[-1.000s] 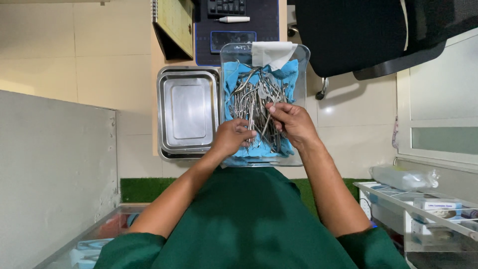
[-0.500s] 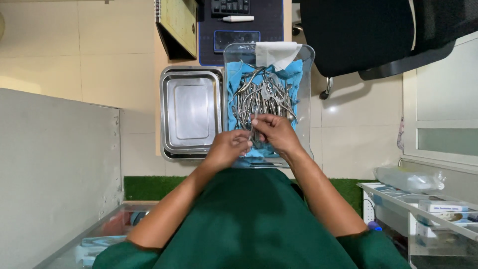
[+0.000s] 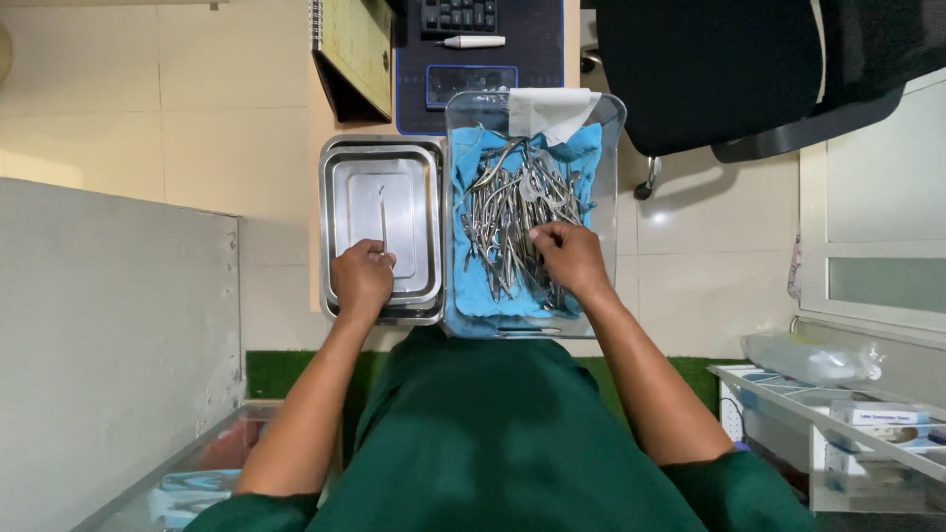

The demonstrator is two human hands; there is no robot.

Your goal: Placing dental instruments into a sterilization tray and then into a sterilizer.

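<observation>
My left hand (image 3: 362,279) rests over the near edge of a steel tray (image 3: 340,187) and pinches a thin metal instrument (image 3: 383,225) that lies along the tray floor. My right hand (image 3: 569,256) reaches into a clear plastic bin (image 3: 613,187) lined with blue cloth (image 3: 473,291), its fingers down on a heap of several steel surgical instruments (image 3: 512,212). Whether it grips one I cannot tell. A folded white cloth (image 3: 548,108) lies at the bin's far end.
Tray and bin stand side by side on a small table. Beyond them are a dark mat with a keyboard (image 3: 458,15), a white pen (image 3: 473,41) and a notebook (image 3: 350,44). A black office chair (image 3: 729,74) stands at the right, a white shelf cart (image 3: 838,414) at the lower right.
My left hand has left the bin and moved left to the steel tray with a thin instrument. My right hand stays in the bin, shifted slightly right on the pile.
</observation>
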